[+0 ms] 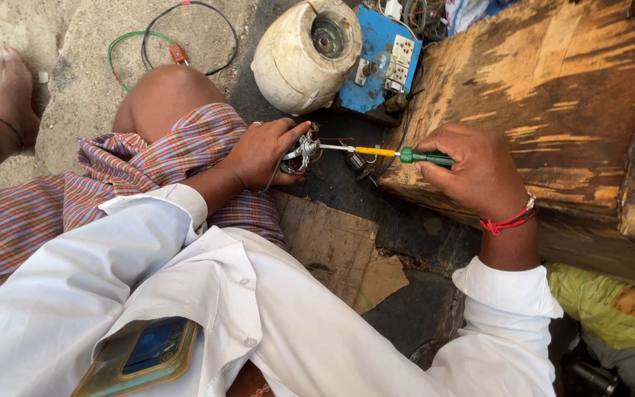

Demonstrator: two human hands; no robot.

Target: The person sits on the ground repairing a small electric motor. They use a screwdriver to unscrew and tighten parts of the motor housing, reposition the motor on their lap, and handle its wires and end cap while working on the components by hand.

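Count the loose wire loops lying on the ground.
2: a green wire loop and a black wire loop, overlapping beyond the knee. More may be hidden.

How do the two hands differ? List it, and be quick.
The left hand cups a small metal part against the knee; the right hand grips a screwdriver by its green handle. The left hand wears a ring, the right wrist a red thread band. The left fingers curl loosely round the part; the right fingers close into a fist. Both come from white sleeves and meet at the part.
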